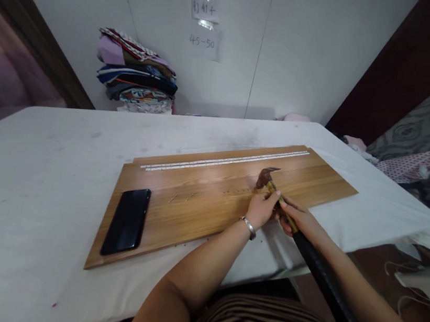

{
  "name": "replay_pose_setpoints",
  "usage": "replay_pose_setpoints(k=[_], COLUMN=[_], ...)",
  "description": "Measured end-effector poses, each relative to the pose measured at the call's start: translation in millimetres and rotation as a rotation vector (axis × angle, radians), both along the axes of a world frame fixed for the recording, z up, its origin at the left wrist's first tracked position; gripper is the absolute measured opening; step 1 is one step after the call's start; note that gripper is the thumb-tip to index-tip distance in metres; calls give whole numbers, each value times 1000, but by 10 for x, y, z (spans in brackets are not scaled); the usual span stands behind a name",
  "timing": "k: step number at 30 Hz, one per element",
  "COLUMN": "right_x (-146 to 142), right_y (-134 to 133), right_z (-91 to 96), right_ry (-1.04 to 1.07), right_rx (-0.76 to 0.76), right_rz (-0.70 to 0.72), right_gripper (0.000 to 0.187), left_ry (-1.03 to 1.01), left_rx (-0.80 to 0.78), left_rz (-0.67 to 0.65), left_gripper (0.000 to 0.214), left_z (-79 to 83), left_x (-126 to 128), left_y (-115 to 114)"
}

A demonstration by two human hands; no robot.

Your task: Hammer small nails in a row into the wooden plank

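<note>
A claw hammer (267, 177) with a rusty head and a long, dark-wrapped handle slants over the front right of a wooden board (206, 217). My right hand (299, 217) is wrapped around the handle below the head. My left hand (260, 210), with a silver bracelet at the wrist, is closed at the upper handle, its fingers lying across it. Some of its fingertips are hidden. Just left of the hammer head, a row of several small nails (237, 191) runs along the board. Two longer thin nails (189, 197) lie farther left.
A black phone (126, 220) rests on the board's left end. Two white measuring strips (223, 161) run along its far edge. Beneath it is a table with a white cloth (38, 205). Folded clothes (137, 71) are stacked against the wall, where paper notes (204, 43) hang.
</note>
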State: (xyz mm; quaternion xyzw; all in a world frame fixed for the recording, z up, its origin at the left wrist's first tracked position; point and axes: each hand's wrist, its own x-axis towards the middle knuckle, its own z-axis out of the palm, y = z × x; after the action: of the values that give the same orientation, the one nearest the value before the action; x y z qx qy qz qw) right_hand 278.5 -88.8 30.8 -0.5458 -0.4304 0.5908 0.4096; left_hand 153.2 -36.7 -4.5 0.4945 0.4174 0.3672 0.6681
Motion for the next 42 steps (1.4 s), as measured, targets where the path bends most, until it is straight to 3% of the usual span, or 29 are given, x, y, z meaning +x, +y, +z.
replay_pose_setpoints(k=[13,21,42], right_x=[16,52,9], right_y=[2,35,11], right_z=[-14,-18,10], right_ry=[-2,-1,-9], right_rx=[9,-12,-5], right_rz=[5,59,10], right_gripper=[62,65,68], left_ry=[-11,-27,6], left_rx=[22,13,1], left_rz=[-1,13,18], left_gripper=[51,48,48], left_z=[-46,7,0], left_x=[18,7,11], left_y=[12,-13,-1])
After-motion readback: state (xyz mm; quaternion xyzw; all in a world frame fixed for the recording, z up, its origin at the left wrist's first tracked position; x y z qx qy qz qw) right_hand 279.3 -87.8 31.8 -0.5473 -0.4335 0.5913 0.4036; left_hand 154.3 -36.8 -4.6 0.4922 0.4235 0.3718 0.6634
